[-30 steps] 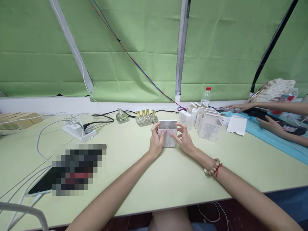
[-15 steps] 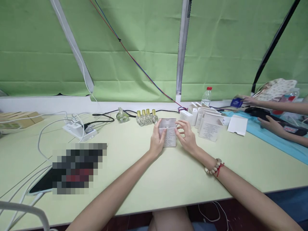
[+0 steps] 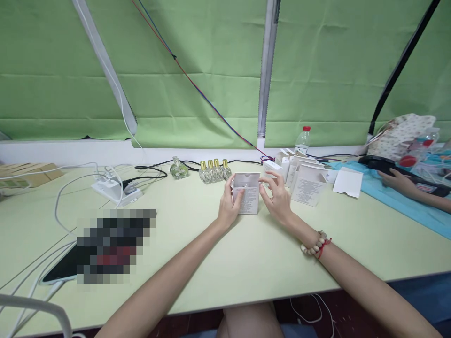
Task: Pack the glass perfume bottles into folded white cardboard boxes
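A small white printed box point(image 3: 246, 197) stands upright on the pale green table point(image 3: 225, 263), its top flap raised. My left hand point(image 3: 228, 206) grips the box's left side, thumb on the printed front. My right hand point(image 3: 278, 197) hovers at the box's right edge with fingers curled and spread, just off the flap. Behind the box stands a row of small glass bottles with gold caps point(image 3: 214, 171), and one rounder glass bottle point(image 3: 178, 170) sits to their left.
Several open white boxes point(image 3: 305, 180) cluster at the right, with a water bottle point(image 3: 302, 140) behind. A power strip point(image 3: 116, 190) with cables and a tablet lie at the left. Another person's hand point(image 3: 398, 180) rests on a blue cloth point(image 3: 405, 202) at far right.
The box's top flap has come up and my right hand has drawn slightly away to the right. The other person's far hand has left the view.
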`<state>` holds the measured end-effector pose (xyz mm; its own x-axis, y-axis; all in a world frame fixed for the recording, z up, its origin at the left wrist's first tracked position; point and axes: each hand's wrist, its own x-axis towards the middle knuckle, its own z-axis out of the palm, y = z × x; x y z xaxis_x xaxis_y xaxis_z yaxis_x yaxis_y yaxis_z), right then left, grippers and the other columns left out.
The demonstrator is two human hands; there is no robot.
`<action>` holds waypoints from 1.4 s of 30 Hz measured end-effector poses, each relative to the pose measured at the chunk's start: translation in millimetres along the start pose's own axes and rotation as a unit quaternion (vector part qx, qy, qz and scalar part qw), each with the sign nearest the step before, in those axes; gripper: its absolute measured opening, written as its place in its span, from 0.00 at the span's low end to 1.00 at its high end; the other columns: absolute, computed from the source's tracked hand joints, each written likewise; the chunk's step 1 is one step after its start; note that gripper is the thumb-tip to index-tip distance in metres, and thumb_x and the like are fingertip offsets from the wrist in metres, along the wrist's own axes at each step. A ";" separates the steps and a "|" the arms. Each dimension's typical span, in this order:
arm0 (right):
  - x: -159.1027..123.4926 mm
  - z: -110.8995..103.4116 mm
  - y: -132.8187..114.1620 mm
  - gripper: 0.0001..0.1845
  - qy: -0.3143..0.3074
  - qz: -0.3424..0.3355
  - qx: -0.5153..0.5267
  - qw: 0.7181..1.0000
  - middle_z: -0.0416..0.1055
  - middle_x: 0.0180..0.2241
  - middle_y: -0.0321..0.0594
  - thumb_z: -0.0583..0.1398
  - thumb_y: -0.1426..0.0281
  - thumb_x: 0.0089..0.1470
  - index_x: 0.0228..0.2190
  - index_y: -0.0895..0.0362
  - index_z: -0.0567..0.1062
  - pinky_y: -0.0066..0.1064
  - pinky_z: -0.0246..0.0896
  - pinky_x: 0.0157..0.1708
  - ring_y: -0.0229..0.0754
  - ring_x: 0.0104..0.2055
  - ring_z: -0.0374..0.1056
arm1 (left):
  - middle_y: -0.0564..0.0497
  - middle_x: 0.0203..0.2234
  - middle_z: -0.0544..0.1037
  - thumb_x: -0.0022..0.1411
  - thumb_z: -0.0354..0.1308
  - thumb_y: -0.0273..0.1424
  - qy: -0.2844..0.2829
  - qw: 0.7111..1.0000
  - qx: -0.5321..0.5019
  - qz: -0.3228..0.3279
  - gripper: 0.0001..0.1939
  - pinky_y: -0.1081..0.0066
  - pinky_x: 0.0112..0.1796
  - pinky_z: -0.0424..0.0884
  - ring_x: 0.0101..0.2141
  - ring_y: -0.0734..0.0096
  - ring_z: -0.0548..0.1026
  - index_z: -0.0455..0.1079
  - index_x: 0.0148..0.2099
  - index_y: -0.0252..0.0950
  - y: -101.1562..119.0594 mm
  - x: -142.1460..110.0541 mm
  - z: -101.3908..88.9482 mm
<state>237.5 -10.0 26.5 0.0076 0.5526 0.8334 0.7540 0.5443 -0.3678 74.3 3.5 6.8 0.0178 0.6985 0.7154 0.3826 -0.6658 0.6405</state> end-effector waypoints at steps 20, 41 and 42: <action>-0.3 0.4 -1.5 0.16 -0.056 -0.001 0.044 0.998 0.59 0.50 0.44 0.46 0.67 0.59 0.40 0.52 0.72 0.29 0.67 0.26 0.42 0.42 0.68 | 0.44 0.53 0.65 0.64 0.45 0.39 -0.006 0.999 0.035 0.029 0.20 0.68 0.45 0.67 0.49 0.67 0.68 0.54 0.56 0.39 -4.2 -0.1 0.9; -3.8 4.5 2.8 0.12 -0.074 0.013 0.167 0.983 0.57 0.48 0.43 0.52 0.66 0.56 0.39 0.51 0.73 0.29 0.73 0.28 0.39 0.40 0.65 | 0.47 0.43 0.70 0.64 0.45 0.37 0.008 0.998 0.056 0.036 0.11 0.71 0.35 0.68 0.36 0.72 0.71 0.58 0.46 0.39 -5.8 -0.1 1.2; -3.8 4.4 2.7 0.12 -0.075 0.011 0.168 0.983 0.57 0.48 0.43 0.52 0.66 0.56 0.39 0.51 0.73 0.29 0.73 0.27 0.39 0.40 0.65 | 0.47 0.43 0.70 0.63 0.45 0.37 0.012 0.998 0.048 0.032 0.12 0.71 0.34 0.68 0.36 0.72 0.71 0.56 0.47 0.39 -7.6 -0.5 2.0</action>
<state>236.6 -7.8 20.6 -0.0938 0.6401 0.7626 0.4958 0.6942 -0.5217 73.3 8.7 1.0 0.0245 0.6479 0.7613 0.4689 -0.6801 0.5636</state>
